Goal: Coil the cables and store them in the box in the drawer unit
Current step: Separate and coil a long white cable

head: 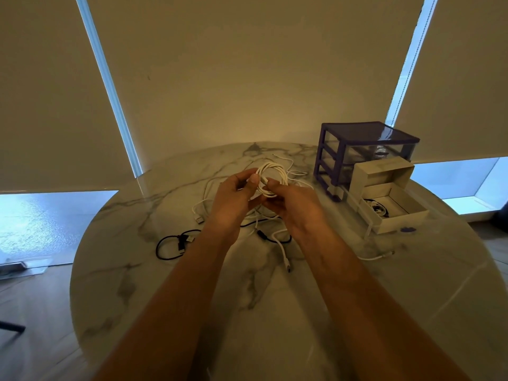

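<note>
Head view: both our hands are up over the round marble table (275,312), sharing one white cable coil (270,174). Our left hand (233,199) has its fingers curled round the coil's left side, thumb pressed on the loops. Our right hand (291,202) pinches the coil's lower right part w/ thumb on top & fingers tucked beneath. The coil is held up off the tabletop, roughly upright, a few loops stacked together.

Below & beyond the hands more white cables (200,210) lie loose on the table, tangled; one end w/ a flat plug sits just left of our left wrist. A black cable (170,246) lies in a loose loop at front left. Another white lead w/ a small plug (284,257) trails toward us btwn the forearms, and one more white end (382,255) lies at right, near the drawer.

At right rear stands the purple-framed drawer unit (365,149) w/ clear drawers. Its bottom drawer is pulled out, and in it sits an open cardboard box (398,213) w/ lid flap raised. Inside the box we see a black & white cable bundle (378,209) at its left end. Small purple piece (408,229) lies on the table just beside the box front.
</note>
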